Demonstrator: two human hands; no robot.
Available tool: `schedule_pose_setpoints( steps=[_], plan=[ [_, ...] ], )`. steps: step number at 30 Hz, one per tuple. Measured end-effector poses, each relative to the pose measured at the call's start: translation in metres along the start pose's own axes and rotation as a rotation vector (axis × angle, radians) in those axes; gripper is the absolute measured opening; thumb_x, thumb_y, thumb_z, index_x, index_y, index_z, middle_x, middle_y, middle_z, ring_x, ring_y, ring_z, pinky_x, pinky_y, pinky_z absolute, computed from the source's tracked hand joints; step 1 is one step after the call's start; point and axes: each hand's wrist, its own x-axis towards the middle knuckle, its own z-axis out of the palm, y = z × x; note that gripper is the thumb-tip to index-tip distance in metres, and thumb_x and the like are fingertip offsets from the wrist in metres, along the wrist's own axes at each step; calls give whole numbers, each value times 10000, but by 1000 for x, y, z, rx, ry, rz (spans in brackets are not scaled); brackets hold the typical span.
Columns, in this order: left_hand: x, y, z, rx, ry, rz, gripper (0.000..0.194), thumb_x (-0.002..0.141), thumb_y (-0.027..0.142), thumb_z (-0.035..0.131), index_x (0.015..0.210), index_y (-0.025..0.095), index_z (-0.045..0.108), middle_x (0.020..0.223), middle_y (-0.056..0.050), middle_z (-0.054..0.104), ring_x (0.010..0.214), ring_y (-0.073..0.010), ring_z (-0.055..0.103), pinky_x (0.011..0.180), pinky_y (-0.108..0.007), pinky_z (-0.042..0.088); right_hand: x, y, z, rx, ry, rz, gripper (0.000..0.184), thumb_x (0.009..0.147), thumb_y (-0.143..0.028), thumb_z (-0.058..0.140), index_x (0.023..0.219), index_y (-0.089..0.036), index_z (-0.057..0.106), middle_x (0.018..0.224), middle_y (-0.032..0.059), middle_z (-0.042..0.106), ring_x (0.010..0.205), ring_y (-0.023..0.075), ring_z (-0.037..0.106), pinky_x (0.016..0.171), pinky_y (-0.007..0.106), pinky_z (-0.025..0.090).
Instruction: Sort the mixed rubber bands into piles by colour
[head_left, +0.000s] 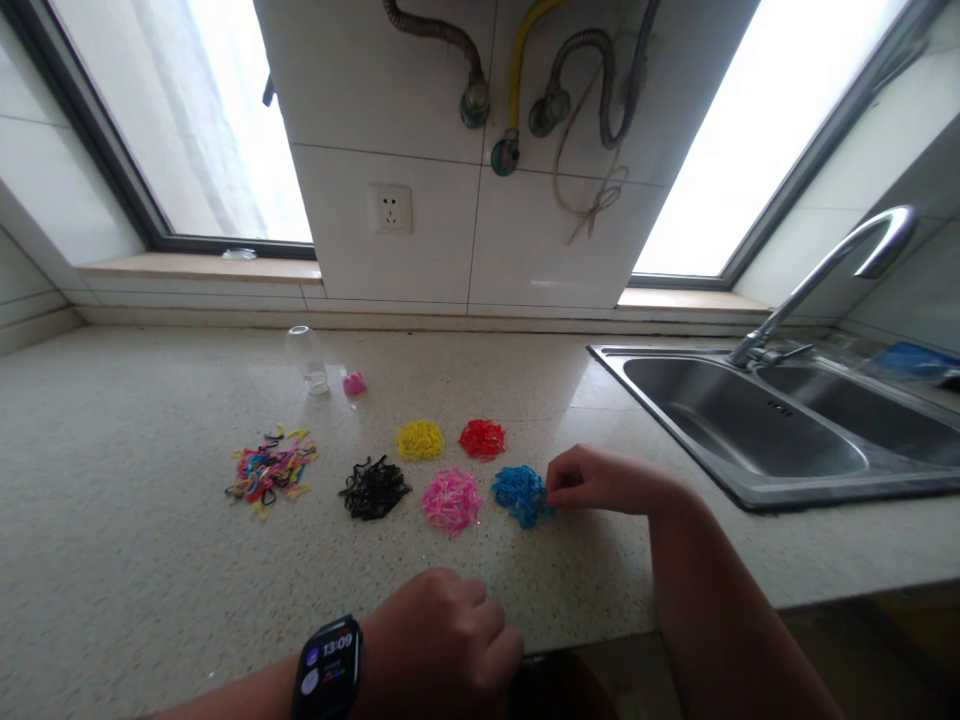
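My right hand [592,480] is closed in a pinch at the right edge of a pile of small blue rubber bands [520,495], its fingertips against the bands. My left hand [442,635], with a black watch [328,660] on the wrist, is curled into a fist by the counter's front edge; the inside of the fist is hidden. Close by are piles of pink rubber bands [451,500], black rubber bands [373,488], yellow rubber bands [420,439] and red rubber bands [482,439]. A pile of mixed-colour rubber bands [270,470] lies farther left.
Behind the piles, a clear bottle [309,365] stands beside a small pink cap [354,383]. A steel sink [720,485] with a tall tap [817,275] is set into the speckled counter [150,580] at right. A tiled wall with a socket [391,209] rises behind.
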Motion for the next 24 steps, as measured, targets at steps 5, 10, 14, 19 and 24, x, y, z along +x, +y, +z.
schedule_pose_setpoints(
  steps=[5, 10, 14, 19, 24],
  plan=[
    [0, 1, 0, -4, 8, -8, 179, 870, 232, 570, 737, 208, 453, 618, 33, 535, 496, -155, 444, 403, -327, 249, 3, 3, 1, -25, 21, 32, 291, 844, -435, 652, 821, -150, 700, 688, -3, 590, 605, 104, 446, 561, 244, 342],
    [0, 1, -2, -4, -45, -10, 162, 884, 238, 550, 763, 206, 447, 637, 26, 561, 518, -149, 467, 425, -294, 279, 4, 3, 1, -11, 63, 51, 280, 850, -424, 637, 806, -151, 679, 677, -6, 566, 612, 110, 441, 558, 247, 338],
    [0, 1, -3, -12, -50, -8, 150, 875, 228, 544, 765, 207, 445, 637, 20, 556, 521, -148, 462, 427, -291, 281, 5, 3, 0, 31, 91, 54, 280, 852, -424, 628, 810, -152, 676, 680, -3, 571, 615, 115, 446, 568, 254, 348],
    [-1, 1, -2, -19, -47, -16, 146, 877, 227, 544, 767, 207, 450, 644, 21, 556, 526, -152, 454, 430, -301, 261, 9, 8, 0, 26, 162, 55, 310, 843, -458, 621, 780, -156, 657, 654, -10, 547, 596, 112, 427, 545, 252, 332],
    [-2, 1, -2, -26, -34, -19, 152, 870, 224, 558, 764, 207, 450, 645, 23, 550, 530, -154, 457, 432, -322, 248, 19, 21, -2, -76, 367, 87, 357, 851, -474, 575, 667, -169, 566, 592, -29, 465, 567, 106, 368, 526, 260, 283]
  ],
)
